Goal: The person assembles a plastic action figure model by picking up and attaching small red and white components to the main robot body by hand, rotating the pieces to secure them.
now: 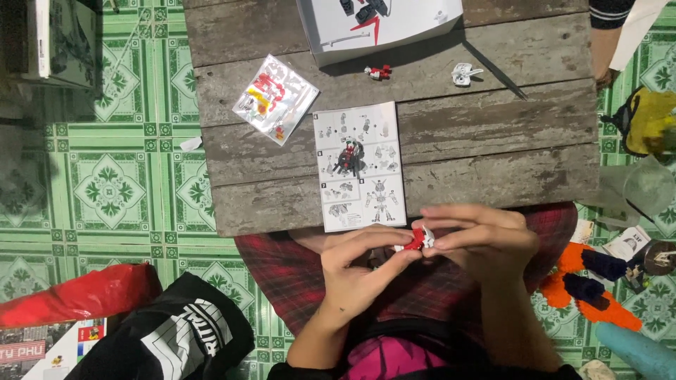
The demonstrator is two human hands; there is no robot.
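- Head view, the hands: the left hand (359, 264) and the right hand (479, 239) meet over the person's lap, just near of the surface (493, 141) edge. Both pinch one small red-and-white piece (421, 239) between their fingertips, the left from below and the right from the side and above.
- Head view, the step: judging by the two-handed pinch, a small part is being pressed or turned onto the piece; this looks like mid-assembly of a toy model, not its start or finish. The joint itself is too small to make out.
- Head view, the guide: an instruction sheet (359, 165) lies on the surface just far of the hands, with diagram panels facing the person.
- Head view, the spares: a clear bag of red parts (274, 98) lies to the far left of the sheet. A small red part (379, 71) and a white part (463, 73) lie farther off, well apart, near an open white box (380, 28).
- Head view, what the next move calls for: probably a firm, aligned push with fingertips, the piece held steady, then a check against the sheet before reaching to the far spares.
- Head view, surroundings: a black bag (169, 331) lies on the green tiled floor (105, 190) at near left.
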